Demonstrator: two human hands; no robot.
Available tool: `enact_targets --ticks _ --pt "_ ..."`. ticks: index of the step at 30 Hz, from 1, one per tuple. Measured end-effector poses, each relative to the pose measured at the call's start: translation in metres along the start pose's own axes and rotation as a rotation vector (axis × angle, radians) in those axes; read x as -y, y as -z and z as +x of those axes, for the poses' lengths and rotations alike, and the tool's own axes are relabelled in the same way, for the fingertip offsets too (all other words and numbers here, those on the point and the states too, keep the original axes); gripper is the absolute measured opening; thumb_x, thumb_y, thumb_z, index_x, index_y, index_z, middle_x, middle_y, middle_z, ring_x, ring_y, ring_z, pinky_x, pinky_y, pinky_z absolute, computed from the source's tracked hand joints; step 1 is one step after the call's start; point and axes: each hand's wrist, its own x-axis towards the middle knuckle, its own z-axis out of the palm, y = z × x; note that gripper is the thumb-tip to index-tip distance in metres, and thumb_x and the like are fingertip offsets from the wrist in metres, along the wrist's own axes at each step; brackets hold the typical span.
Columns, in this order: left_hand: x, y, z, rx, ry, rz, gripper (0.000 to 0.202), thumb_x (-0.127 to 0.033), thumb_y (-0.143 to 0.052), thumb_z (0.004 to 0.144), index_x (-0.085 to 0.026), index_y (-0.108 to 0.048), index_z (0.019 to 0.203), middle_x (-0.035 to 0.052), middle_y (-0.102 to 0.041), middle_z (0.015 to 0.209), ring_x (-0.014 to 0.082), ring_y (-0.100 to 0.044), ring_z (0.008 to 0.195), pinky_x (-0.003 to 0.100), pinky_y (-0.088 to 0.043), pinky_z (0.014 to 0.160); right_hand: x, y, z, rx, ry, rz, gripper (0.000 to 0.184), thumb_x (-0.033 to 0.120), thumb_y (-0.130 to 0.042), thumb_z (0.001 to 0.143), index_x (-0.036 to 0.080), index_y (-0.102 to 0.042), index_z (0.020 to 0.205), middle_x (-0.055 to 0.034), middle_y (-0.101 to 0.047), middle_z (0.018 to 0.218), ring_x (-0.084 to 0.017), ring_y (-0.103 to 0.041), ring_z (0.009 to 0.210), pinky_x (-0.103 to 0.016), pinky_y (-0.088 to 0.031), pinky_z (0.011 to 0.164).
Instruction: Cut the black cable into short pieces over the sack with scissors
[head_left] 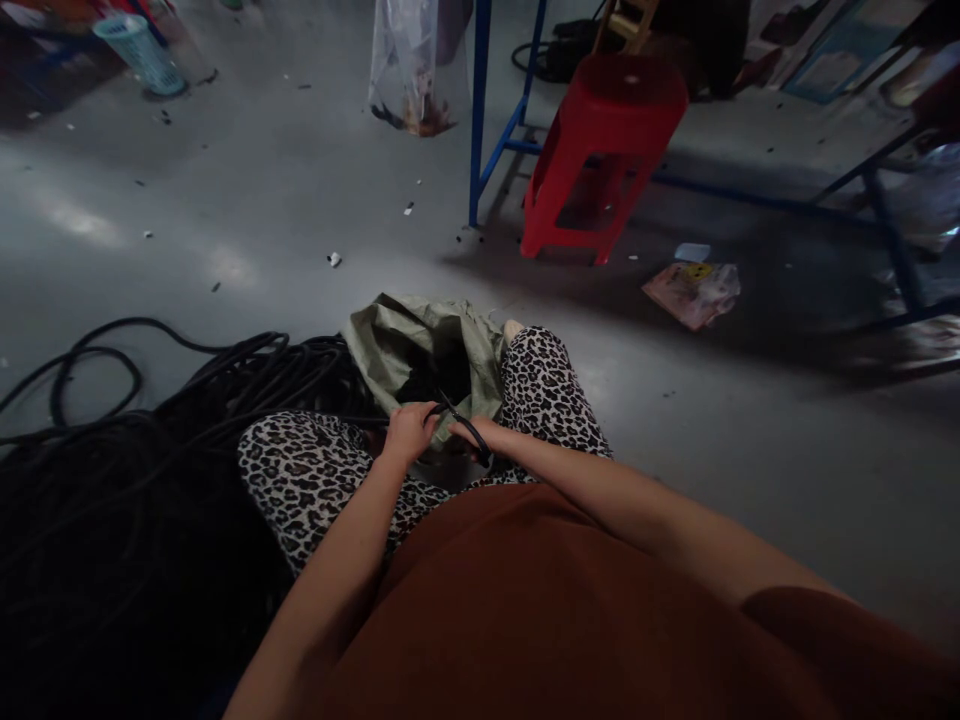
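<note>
Between my knees stands an open greenish woven sack (362,347) with dark bits inside. My left hand (410,432) is closed around a black rubber cord (352,419), whose end points over the sack's mouth. In my right hand (478,432) are black-handled scissors (478,440), their blades reaching up and left to the cord's end. Whether the blades touch the cord I cannot tell. The cord runs left across my knee toward a large heap of black cord (217,400) on the floor.
A red plastic stool (600,130) stands ahead by the blue metal legs (480,120) of a table. A clear plastic bag (409,70) and a light-blue basket (142,55) are farther off. A printed plastic packet (694,292) and small scraps lie on the grey floor (285,200).
</note>
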Motion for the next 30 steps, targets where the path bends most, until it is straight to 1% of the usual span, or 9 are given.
enact_targets --ticks 7,11,14,17,21,26,30 --pt "-0.002 0.001 0.0008 -0.013 0.01 0.014 0.031 -0.029 -0.049 0.086 -0.019 -0.062 0.113 0.0083 -0.068 0.103 0.0213 -0.061 0.097 0.034 -0.043 0.089 -0.0005 -0.0012 0.0041 0.04 -0.051 0.026 0.029 0.036 -0.054 0.084 0.012 -0.056 0.068 -0.0056 -0.054 0.049 -0.017 -0.055 0.041 -0.021 -0.041 0.037" --pt "-0.0033 0.0015 0.001 -0.006 0.01 0.01 0.031 -0.029 -0.049 0.086 -0.02 -0.062 0.113 0.008 -0.068 0.104 0.0211 -0.061 0.097 0.034 -0.043 0.088 0.0002 -0.0003 0.0026 0.015 -0.066 -0.004 0.024 0.03 -0.052 0.084 0.012 -0.055 0.068 -0.0037 -0.051 0.047 -0.016 -0.053 0.038 -0.021 -0.042 0.037" --pt "-0.0033 0.001 0.0007 -0.001 0.02 0.029 0.032 -0.03 -0.048 0.087 -0.02 -0.062 0.113 0.0078 -0.068 0.104 0.0217 -0.06 0.098 0.034 -0.042 0.088 0.0016 0.0007 -0.0001 0.001 -0.065 0.029 0.022 0.029 -0.052 0.084 0.012 -0.054 0.07 -0.0018 -0.049 0.046 -0.014 -0.05 0.035 -0.022 -0.043 0.036" --pt "-0.0024 0.0008 -0.0001 -0.03 0.037 0.064 0.033 -0.03 -0.046 0.087 -0.021 -0.061 0.115 0.0083 -0.067 0.104 0.0227 -0.059 0.1 0.036 -0.041 0.089 0.0035 0.0022 -0.003 -0.006 -0.067 0.065 0.021 0.029 -0.052 0.084 0.013 -0.053 0.071 -0.0012 -0.048 0.047 -0.014 -0.049 0.035 -0.023 -0.043 0.036" --pt "-0.001 0.0021 -0.0009 -0.064 0.066 0.072 0.035 -0.028 -0.045 0.087 -0.019 -0.058 0.119 0.0093 -0.066 0.108 0.0233 -0.057 0.104 0.037 -0.039 0.092 0.0057 0.0045 -0.0049 -0.044 -0.073 0.108 0.021 0.029 -0.053 0.084 0.014 -0.052 0.069 -0.0008 -0.048 0.048 -0.014 -0.048 0.034 -0.024 -0.043 0.037" --pt "0.0001 0.0021 -0.0004 -0.05 0.089 0.052 0.032 -0.027 -0.045 0.087 -0.019 -0.06 0.115 0.0093 -0.065 0.11 0.0236 -0.058 0.104 0.038 -0.039 0.092 0.0064 0.0059 -0.0056 -0.09 -0.067 0.101 0.021 0.023 -0.046 0.086 0.012 -0.053 0.068 -0.0004 -0.045 0.044 -0.014 -0.047 0.032 -0.024 -0.043 0.037" --pt "0.0011 0.001 0.0005 -0.037 0.097 0.042 0.032 -0.027 -0.045 0.087 -0.018 -0.06 0.114 0.009 -0.066 0.107 0.0236 -0.059 0.102 0.037 -0.04 0.09 0.0049 0.0066 -0.0049 -0.09 -0.05 0.113 0.019 0.023 -0.05 0.083 0.012 -0.054 0.068 -0.0005 -0.044 0.041 -0.013 -0.047 0.033 -0.021 -0.041 0.036"
